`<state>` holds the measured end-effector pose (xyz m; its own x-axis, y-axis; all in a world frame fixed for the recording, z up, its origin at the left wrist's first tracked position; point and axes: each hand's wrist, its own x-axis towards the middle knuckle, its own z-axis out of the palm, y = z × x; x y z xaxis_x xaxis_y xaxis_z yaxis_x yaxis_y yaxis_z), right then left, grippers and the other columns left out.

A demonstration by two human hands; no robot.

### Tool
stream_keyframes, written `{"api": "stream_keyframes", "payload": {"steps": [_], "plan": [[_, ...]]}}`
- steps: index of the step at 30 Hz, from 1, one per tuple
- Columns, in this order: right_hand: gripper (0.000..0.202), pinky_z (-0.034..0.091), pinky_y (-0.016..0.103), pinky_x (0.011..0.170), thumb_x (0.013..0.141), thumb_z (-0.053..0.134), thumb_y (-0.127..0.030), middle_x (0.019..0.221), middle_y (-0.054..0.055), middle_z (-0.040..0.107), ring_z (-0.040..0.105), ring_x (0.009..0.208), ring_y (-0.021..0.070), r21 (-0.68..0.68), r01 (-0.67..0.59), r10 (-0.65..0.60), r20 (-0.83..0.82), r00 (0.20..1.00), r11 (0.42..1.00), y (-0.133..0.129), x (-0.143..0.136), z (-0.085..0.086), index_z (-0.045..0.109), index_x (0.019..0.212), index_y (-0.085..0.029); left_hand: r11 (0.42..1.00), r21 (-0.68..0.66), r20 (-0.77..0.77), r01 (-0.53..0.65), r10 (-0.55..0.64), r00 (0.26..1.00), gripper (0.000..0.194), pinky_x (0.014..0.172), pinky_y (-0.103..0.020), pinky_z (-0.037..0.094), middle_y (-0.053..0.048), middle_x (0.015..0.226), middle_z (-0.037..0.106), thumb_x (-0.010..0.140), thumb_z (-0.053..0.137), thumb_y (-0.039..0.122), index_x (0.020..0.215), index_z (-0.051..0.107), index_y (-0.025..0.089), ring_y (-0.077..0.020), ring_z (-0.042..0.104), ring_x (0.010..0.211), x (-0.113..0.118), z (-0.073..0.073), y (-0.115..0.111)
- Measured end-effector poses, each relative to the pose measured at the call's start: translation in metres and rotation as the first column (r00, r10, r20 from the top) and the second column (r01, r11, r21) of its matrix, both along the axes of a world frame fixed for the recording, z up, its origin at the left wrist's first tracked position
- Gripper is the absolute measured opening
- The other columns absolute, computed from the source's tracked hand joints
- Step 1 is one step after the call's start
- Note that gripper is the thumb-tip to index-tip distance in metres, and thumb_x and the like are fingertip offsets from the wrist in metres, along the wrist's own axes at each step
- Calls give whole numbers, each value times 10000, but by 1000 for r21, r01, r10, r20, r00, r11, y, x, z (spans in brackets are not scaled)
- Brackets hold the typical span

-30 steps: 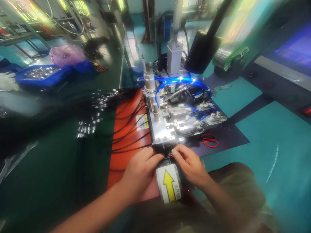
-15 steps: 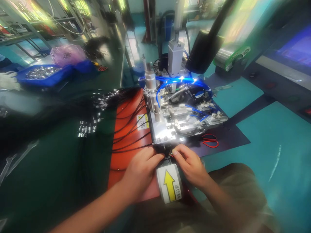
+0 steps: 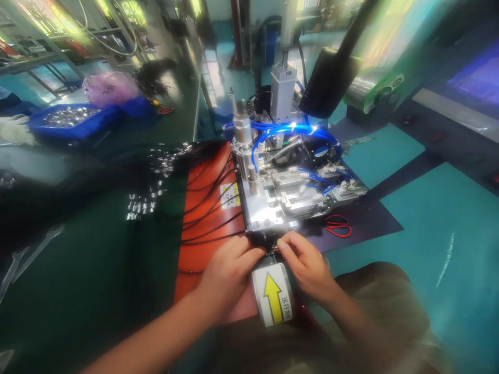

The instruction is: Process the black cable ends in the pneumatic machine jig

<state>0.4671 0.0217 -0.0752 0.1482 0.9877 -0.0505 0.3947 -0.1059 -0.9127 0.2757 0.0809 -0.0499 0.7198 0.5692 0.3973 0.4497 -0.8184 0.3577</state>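
Note:
Both hands meet at the front edge of a metal machine [image 3: 268,208] with blue air tubes. My left hand [image 3: 230,265] is closed, thumb and fingers pressed together beside a small black fixture [image 3: 268,257]; what it grips is hidden. Opposite it, my right hand [image 3: 306,265] pinches the tips of thin wires [image 3: 276,246], with a bit of red showing. Just below the fixture is a white label [image 3: 273,295] with a yellow arrow. Several black cables [image 3: 210,236] run across the orange board [image 3: 195,262] left of the machine.
Red-handled scissors [image 3: 338,226] lie right of the machine. A solder wire spool [image 3: 374,93] stands behind. On the left are bundled black cables with shiny metal ends [image 3: 142,205], a blue tray [image 3: 66,127] of metal parts and a pink bag [image 3: 105,88]. A dark cylinder [image 3: 322,83] hangs above.
The view has shifted very slightly. Both hands keep the same place and grip at the fixture.

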Motion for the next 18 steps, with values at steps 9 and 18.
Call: {"api": "stream_keyframes", "payload": {"steps": [9,18], "plan": [[267,412,263,661,1010,431,-344,745,-12,561,540,703,166,42,13,-15,48,999,999,0,-3,-2,524,795,-216,1000,19,1,7,-7,1000,313,641,-270,453,-59,819,631,991,386,144,938,694,155,-166,551,741,1,3,0],[253,406,268,660,1000,440,-323,735,-12,559,542,697,168,71,23,-28,63,998,997,0,-3,-3,524,786,-217,997,61,-26,44,-42,999,295,659,-291,468,-73,873,642,1002,393,177,972,685,150,-174,554,766,-1,2,1]]}}
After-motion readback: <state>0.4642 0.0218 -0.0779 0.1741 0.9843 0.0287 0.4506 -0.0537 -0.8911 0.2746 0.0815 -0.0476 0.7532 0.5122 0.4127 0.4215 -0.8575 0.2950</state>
